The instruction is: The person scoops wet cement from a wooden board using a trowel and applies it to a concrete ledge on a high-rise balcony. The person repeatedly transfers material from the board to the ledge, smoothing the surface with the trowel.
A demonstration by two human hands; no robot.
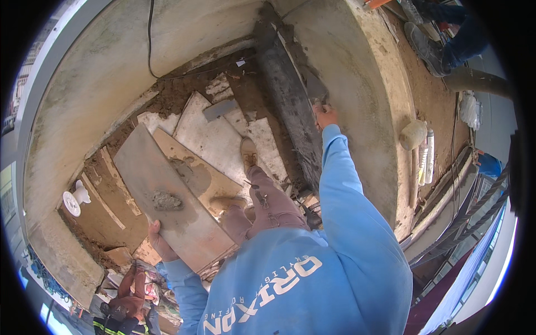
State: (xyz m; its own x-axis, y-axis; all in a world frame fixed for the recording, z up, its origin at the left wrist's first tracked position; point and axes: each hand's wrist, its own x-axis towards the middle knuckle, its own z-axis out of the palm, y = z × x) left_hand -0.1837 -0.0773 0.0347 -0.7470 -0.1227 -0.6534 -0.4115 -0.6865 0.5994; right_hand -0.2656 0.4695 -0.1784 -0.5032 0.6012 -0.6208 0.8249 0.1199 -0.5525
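Note:
My left hand [161,243] grips the left edge of a long grey-brown board [139,162], which is tilted against my front. A small heap of wet mortar [166,201] lies on the board, with a damp smear around it. Out ahead, my right hand [325,115] is closed around the handle of a trowel [315,88]. The trowel's grey blade is against the wall [349,84], just above a dark, freshly coated ledge [282,89]. My fingers partly hide the trowel's handle.
Pale boards [206,131] lie on the dirt under my boots [249,152], with a grey rectangular plate [219,109] on them. A white spool-like piece [75,200] is at the left wall. A black cable [149,44] hangs down. Another person's shoe [424,50] is above the right wall.

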